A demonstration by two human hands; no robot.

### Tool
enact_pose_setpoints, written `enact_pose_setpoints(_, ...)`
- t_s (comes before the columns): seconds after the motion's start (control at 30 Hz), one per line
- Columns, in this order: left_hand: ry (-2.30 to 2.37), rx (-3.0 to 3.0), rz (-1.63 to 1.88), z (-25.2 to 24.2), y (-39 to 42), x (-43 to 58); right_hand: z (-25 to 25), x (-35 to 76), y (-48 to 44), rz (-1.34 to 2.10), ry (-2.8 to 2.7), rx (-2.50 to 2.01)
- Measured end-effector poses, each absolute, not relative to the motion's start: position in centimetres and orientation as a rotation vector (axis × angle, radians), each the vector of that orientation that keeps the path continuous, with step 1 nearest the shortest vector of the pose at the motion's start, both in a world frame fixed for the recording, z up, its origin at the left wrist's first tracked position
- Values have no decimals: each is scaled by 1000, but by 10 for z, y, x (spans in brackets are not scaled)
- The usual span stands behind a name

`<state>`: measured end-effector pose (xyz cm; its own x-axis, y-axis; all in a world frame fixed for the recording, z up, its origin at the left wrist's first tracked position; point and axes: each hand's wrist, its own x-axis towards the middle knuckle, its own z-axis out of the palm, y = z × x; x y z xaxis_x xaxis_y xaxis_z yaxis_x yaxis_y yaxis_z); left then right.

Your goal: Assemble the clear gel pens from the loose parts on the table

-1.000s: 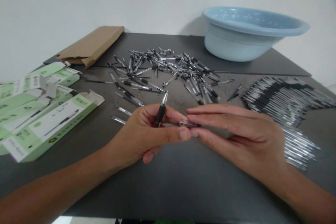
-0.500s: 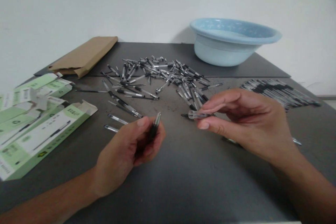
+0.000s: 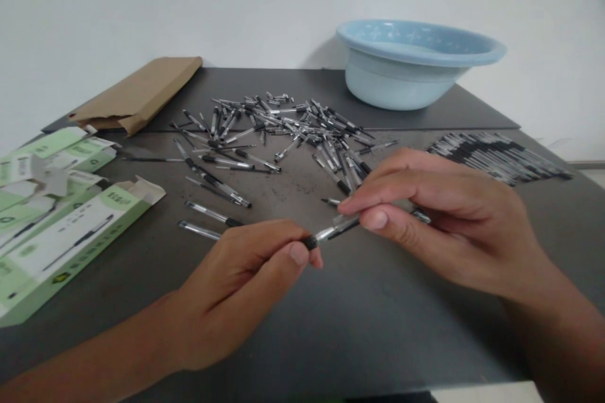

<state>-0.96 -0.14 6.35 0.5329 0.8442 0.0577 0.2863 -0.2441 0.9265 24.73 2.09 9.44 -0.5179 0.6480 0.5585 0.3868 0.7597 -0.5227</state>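
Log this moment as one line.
left hand: holds pen; right hand: holds clear cap at pen's tip; loose pens: piled beyond hands

The basin at upper right is smooth, glossy plastic, the envelope at upper left matt paper, the boxes at left printed card, the tabletop dull; near centre, the pen has a matt grip and shiny tip, possibly metal

baby-blue basin – little pale marks inside, green-and-white boxes, plain brown paper bag, black-and-clear pens, kinda dark grey surface
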Motion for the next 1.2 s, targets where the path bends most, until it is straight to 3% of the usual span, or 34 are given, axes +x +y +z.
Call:
enact_pose_setpoints(0.8, 912, 1919, 774, 62, 1, -7, 94, 246, 20, 448, -2223, -782)
enact_pose_setpoints(1.2, 870, 2274, 852, 57, 8, -10, 94, 247, 18, 474, -2240, -786)
